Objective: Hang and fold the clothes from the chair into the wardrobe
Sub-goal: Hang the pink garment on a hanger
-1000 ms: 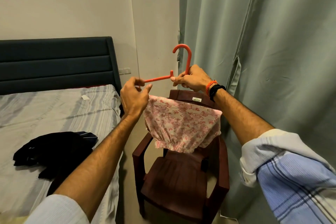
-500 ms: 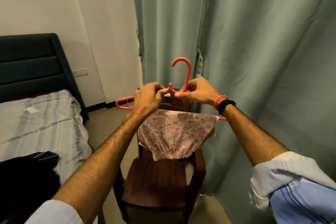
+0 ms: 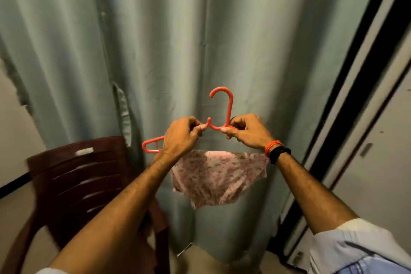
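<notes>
**Hanging a pink garment on an orange hanger**

Filling most of the frame from top to bottom, a grey-green curtain (image 3: 155,40) hangs in long folds behind everything else. Down the right edge runs a pale panel with a dark vertical strip (image 3: 347,87), blurred; what it belongs to cannot be told. At the lower left stands a dark brown plastic chair (image 3: 73,176), its slatted back facing the camera and its seat mostly hidden by the left forearm.

At centre frame, a pink floral garment (image 3: 219,179) drapes from the lower bar of an orange plastic hanger (image 3: 229,109), hanging free in front of the curtain, to the right of the chair and apart from it. The hanger's hook points up; its left end pokes out beside the left wrist.

Both hands are raised at mid-frame. The left hand (image 3: 181,138) has its fingers curled round the hanger's left shoulder, near the small notch beside the hook. The right hand (image 3: 246,132) pinches the hanger at the base of the hook. An orange band and a black band (image 3: 278,153) circle the right wrist.
</notes>
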Demonstrator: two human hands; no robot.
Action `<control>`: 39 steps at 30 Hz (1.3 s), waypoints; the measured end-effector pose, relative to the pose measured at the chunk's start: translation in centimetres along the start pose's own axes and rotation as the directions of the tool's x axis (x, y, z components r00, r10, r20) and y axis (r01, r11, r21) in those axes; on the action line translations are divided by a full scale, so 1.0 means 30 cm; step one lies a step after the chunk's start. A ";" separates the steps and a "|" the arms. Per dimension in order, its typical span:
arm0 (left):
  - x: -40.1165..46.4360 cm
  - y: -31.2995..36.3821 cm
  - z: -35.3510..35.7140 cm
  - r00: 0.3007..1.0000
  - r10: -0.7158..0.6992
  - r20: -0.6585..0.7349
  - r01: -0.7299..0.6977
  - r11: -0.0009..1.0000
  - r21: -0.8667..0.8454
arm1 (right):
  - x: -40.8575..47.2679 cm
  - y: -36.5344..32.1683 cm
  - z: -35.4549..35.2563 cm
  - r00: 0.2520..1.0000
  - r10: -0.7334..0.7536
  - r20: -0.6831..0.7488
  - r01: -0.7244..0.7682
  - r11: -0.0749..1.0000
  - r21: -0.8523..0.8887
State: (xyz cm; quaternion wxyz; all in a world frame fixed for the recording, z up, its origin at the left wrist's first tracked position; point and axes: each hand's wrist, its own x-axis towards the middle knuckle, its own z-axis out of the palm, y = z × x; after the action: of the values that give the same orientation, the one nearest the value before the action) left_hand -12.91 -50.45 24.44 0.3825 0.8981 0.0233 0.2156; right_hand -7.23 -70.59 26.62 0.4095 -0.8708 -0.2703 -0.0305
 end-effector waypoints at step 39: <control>0.334 2.278 1.723 0.479 0.845 0.237 -0.512 0.488 -0.707 | -1.207 0.800 -2.308 0.302 -0.024 -0.953 -0.656 0.720 -0.227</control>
State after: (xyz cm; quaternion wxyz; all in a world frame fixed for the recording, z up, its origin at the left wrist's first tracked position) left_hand 8.71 -131.63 44.04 0.4829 0.6926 -0.5300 0.0786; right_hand -14.52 -149.70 45.83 0.1921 -0.8161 0.2182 -0.4994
